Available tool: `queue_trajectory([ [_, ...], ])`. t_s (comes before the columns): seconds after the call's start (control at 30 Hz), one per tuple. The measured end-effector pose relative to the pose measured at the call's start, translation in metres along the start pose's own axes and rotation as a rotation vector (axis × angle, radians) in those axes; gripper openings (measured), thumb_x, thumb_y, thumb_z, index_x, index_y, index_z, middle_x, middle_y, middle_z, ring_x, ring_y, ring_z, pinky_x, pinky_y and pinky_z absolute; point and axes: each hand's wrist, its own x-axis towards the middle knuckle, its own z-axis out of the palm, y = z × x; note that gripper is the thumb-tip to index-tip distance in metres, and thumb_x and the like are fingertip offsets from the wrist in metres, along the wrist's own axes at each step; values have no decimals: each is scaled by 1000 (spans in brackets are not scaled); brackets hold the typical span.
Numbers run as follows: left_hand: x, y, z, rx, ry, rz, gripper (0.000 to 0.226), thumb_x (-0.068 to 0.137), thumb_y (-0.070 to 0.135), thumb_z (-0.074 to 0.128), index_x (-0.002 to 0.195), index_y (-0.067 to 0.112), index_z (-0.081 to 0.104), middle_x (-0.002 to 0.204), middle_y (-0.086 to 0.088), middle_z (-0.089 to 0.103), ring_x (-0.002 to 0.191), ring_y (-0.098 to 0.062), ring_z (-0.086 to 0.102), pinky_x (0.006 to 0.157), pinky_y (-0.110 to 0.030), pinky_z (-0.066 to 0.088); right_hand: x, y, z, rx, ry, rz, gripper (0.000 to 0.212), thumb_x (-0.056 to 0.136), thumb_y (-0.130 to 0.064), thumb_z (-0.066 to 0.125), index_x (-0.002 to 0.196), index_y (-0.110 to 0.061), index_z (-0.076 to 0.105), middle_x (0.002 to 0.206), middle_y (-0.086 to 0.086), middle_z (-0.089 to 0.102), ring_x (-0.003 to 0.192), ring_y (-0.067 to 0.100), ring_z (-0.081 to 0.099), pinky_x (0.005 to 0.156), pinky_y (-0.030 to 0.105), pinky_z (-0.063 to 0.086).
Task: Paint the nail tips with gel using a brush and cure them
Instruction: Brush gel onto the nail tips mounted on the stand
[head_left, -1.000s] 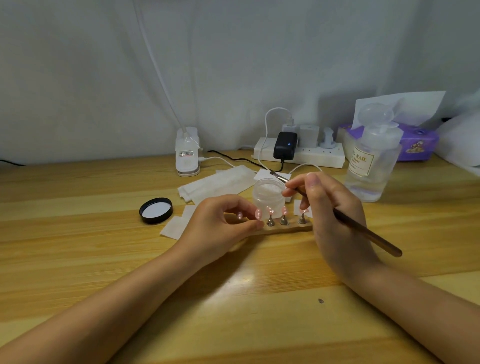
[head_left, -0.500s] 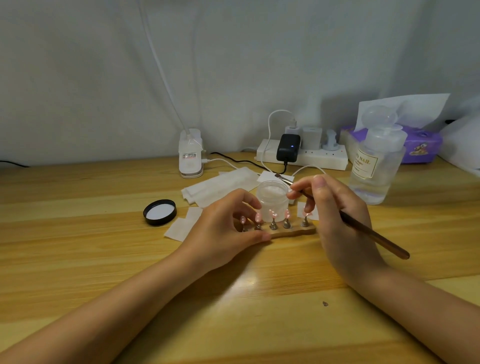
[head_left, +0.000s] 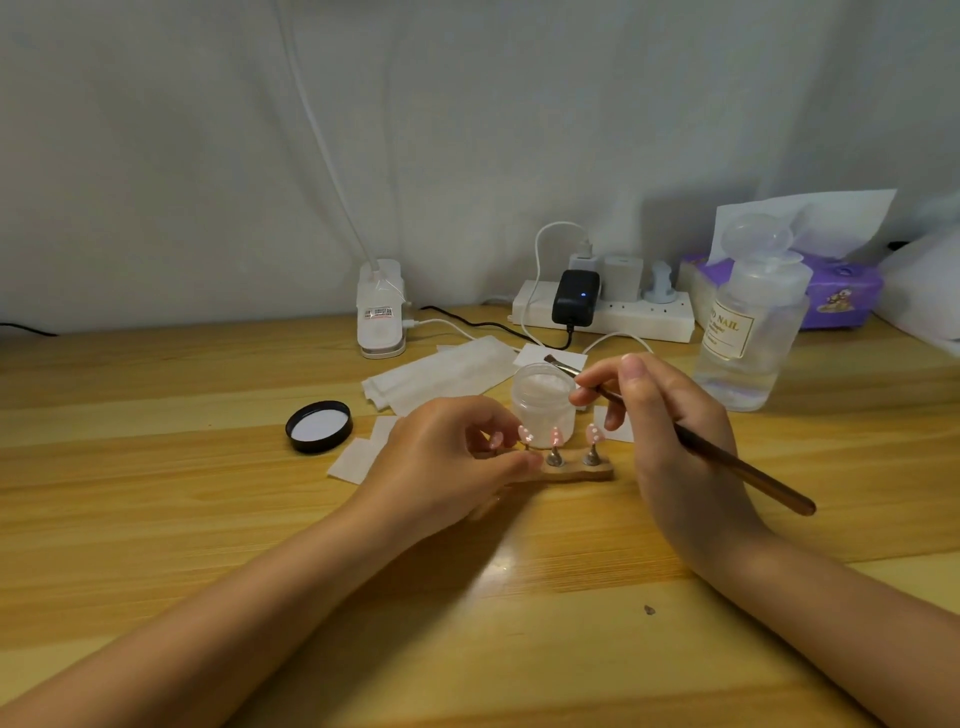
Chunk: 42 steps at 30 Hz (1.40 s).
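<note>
Left hand (head_left: 447, 457) curled low; right hand (head_left: 670, 436) in a pinching grip.

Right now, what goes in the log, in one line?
left hand: grips nail stand | right hand: holds brush over gel jar

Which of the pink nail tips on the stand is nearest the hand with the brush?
The rightmost nail tip, at the stand's end beside the right hand.
</note>
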Motion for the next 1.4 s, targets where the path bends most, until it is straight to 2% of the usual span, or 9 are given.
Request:
queue_trajectory([
  [0.33, -2, -2, 8, -1, 76, 127, 10, 75, 29, 71, 80, 35, 65, 78, 13, 64, 81, 0, 55, 71, -9, 40, 1, 2, 0, -1, -1, 10, 29, 92, -29, 34, 83, -23, 61, 77, -6, 64, 65, 5, 54, 60, 14, 45],
  [0.43, -5, -2, 9, 49, 131, 222, 9, 76, 24, 72, 79, 30, 67, 82, 19, 64, 84, 0, 56, 91, -32, 39, 1, 2, 1, 3, -4, 11, 28, 92, -30, 34, 83, -25, 60, 79, -7, 64, 64, 0, 53, 59, 10, 44],
  [0.53, -7, 3, 8, 70, 298, 406, 8, 73, 20, 75, 78, 20, 69, 93, 13, 64, 92, -9, 59, 90, -45, 40, 0, 1, 0, 13, 5, 22, 28, 91, -31, 35, 83, -24, 61, 78, -7, 64, 63, 0, 53, 57, 9, 43],
  [0.63, -7, 6, 5, 7, 416, 492, 9, 73, 20, 73, 78, 17, 66, 97, 8, 63, 96, -10, 59, 83, -38, 45, 0, -1, -1, 24, 6, 39, 26, 91, -40, 41, 83, -25, 61, 79, -12, 64, 66, -2, 55, 58, 6, 42],
  [0.77, -7, 0, 2, -211, 368, 410, 10, 76, 10, 69, 85, 10, 66, 86, 2, 68, 83, -6, 64, 77, -24, 50, 1, -5, 0, 95, 26, 87, 27, 77, -45, 50, 80, -22, 63, 78, -7, 66, 67, 5, 60, 57, 7, 45],
  [0.87, -4, -2, 0, -311, 415, 352, 16, 74, 12, 68, 89, 13, 66, 84, 3, 68, 79, -5, 64, 74, -14, 48, 3, -8, -3, 106, 89, 62, 26, 78, -41, 50, 75, -19, 63, 73, -5, 68, 61, -2, 58, 58, 8, 44],
  [1.1, -1, -5, -1, -491, 416, 188, 25, 72, 16, 66, 96, 21, 68, 87, 0, 67, 80, -14, 63, 69, -23, 54, 30, -18, -16, 36, 68, 71, 28, 76, -43, 54, 70, -16, 52, 53, -11, 64, 54, 0, 61, 53, 9, 45],
  [1.23, -1, -4, 1, -449, 390, 198, 26, 75, 16, 63, 100, 20, 66, 89, 4, 65, 82, -12, 63, 68, -18, 52, 49, -8, -17, -151, -10, 50, 29, 80, -36, 62, 62, -15, 54, 48, -5, 57, 46, -1, 56, 50, 6, 42],
  [1.4, -1, -3, 1, -411, 394, 268, 22, 74, 14, 64, 94, 23, 66, 88, 1, 65, 83, -10, 63, 75, -17, 51, 72, 2, -3, -438, -168, 27, 36, 80, -37, 66, 54, -17, 52, 50, -5, 51, 49, 3, 49, 54, 19, 43],
])
